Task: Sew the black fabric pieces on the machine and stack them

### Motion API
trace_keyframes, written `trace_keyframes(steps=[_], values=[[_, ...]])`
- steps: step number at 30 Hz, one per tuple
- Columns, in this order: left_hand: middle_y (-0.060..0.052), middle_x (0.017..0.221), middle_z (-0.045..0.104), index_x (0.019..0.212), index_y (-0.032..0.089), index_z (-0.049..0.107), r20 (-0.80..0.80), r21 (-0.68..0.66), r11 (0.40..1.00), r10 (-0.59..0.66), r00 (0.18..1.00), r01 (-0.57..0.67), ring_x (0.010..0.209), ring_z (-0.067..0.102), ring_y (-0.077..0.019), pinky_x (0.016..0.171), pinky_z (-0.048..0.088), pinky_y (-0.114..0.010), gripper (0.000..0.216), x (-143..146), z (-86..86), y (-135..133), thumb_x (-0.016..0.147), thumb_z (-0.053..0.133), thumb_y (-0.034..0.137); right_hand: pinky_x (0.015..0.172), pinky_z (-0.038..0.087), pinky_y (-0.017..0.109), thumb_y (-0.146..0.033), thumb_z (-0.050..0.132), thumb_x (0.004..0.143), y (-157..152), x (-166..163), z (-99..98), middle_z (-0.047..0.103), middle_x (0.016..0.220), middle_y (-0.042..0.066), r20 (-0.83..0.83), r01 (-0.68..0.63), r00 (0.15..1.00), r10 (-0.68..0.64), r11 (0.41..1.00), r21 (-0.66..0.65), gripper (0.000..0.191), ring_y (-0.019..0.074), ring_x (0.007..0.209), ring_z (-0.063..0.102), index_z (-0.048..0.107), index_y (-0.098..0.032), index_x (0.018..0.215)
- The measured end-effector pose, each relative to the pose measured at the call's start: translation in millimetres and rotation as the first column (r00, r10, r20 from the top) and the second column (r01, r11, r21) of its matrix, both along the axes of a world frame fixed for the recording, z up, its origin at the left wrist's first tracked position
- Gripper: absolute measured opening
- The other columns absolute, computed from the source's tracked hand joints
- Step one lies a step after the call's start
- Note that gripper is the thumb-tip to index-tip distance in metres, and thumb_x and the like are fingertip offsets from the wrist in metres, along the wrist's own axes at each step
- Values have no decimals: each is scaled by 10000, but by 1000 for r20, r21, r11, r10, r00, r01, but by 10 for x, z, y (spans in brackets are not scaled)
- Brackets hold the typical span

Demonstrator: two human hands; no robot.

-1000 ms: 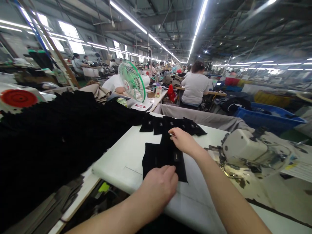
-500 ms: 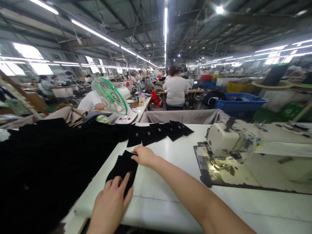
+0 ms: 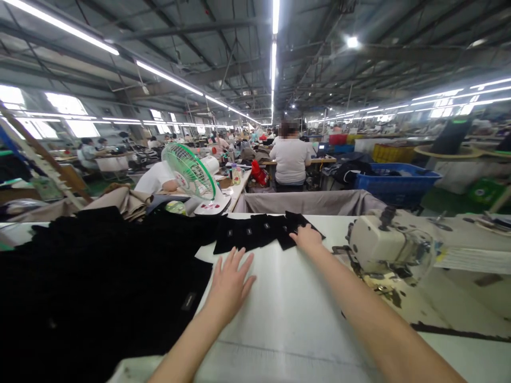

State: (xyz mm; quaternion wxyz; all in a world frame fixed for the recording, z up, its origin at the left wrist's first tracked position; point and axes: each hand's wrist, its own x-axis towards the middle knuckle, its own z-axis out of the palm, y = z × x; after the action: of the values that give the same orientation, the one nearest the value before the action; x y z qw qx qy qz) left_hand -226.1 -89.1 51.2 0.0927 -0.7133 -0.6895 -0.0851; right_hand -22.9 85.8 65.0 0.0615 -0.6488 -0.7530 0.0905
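My left hand (image 3: 231,284) is over the white table (image 3: 275,298), fingers spread and holding nothing. My right hand (image 3: 307,238) reaches to the far edge, its fingers closed on a black fabric piece (image 3: 288,246) at the right end of a row. Other black pieces (image 3: 239,242), each with a small pale label, overlap beside it to the left. A large heap of black fabric (image 3: 99,287) covers the left side. Near its right edge, one labelled black piece (image 3: 202,282) lies close to my left wrist.
A sewing machine (image 3: 383,244) stands on the right of the table. Beyond the far edge are a grey cloth-lined bin (image 3: 303,203), a green fan (image 3: 191,170) and a blue crate (image 3: 399,183). A co-worker in a white shirt (image 3: 289,159) sits ahead.
The black piece that was under both hands has left mid-table; a labelled one now shows on the heap's edge. My right hand moved right and away to the row; my left hand lifted off, fingers spread.
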Motion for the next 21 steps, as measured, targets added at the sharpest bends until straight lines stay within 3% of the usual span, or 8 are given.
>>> trace_keyframes(steps=[4, 8, 12, 15, 18, 21], values=[[-141, 1530, 458, 1459, 169, 486, 163, -40, 994, -96, 982, 104, 1450, 373, -320, 1175, 333, -542, 463, 265, 3, 584, 1005, 488, 258, 869, 562, 415, -404, 613, 980, -531, -31, -114, 641, 1202, 92, 46, -81, 996, 82, 996, -25, 319, 211, 1007, 652, 634, -154, 1177], [-106, 1419, 569, 1300, 170, 624, 224, -26, 958, -274, 935, 287, 1324, 508, -248, 1162, 363, -393, 335, 571, -59, 686, 999, 509, 260, 878, 557, 411, -397, 588, 996, -666, 204, -84, 675, 1101, 67, 56, -106, 993, 107, 994, -29, 271, 194, 966, 662, 659, -161, 1106], [-146, 1227, 644, 1227, 148, 642, 254, -79, 991, -86, 963, 109, 1157, 580, -301, 985, 475, -435, 323, 880, -98, 711, 996, 513, 334, 913, 549, 440, -379, 600, 990, -274, 380, -44, 608, 1277, 99, 54, 50, 997, -50, 999, 5, 335, 227, 1073, 633, 599, -179, 1260], [-165, 1114, 657, 1081, 127, 679, 280, -122, 992, 22, 960, 12, 1097, 593, -347, 918, 484, -469, 254, 989, -116, 824, 923, 633, 320, 869, 568, 422, -375, 615, 982, -32, 392, -104, 626, 1232, 93, 48, 102, 994, -99, 993, -51, 339, 219, 1029, 647, 602, -166, 1248], [-132, 1075, 655, 960, 147, 672, 332, -123, 992, 46, 942, -6, 1082, 599, -320, 921, 475, -436, 140, 979, -69, 885, 867, 693, 250, 858, 569, 406, -372, 612, 985, -2, 394, -118, 641, 1197, 82, 35, 76, 997, -74, 995, -57, 303, 207, 1007, 653, 621, -170, 1210], [-79, 1012, 651, 916, 167, 629, 415, -96, 995, 31, 909, 10, 985, 625, -238, 846, 497, -342, 91, 926, 61, 818, 892, 654, 252, 887, 558, 419, -384, 588, 997, -74, 443, 14, 642, 1201, 84, 38, 41, 998, -41, 999, 4, 298, 209, 1023, 648, 623, -179, 1210]])
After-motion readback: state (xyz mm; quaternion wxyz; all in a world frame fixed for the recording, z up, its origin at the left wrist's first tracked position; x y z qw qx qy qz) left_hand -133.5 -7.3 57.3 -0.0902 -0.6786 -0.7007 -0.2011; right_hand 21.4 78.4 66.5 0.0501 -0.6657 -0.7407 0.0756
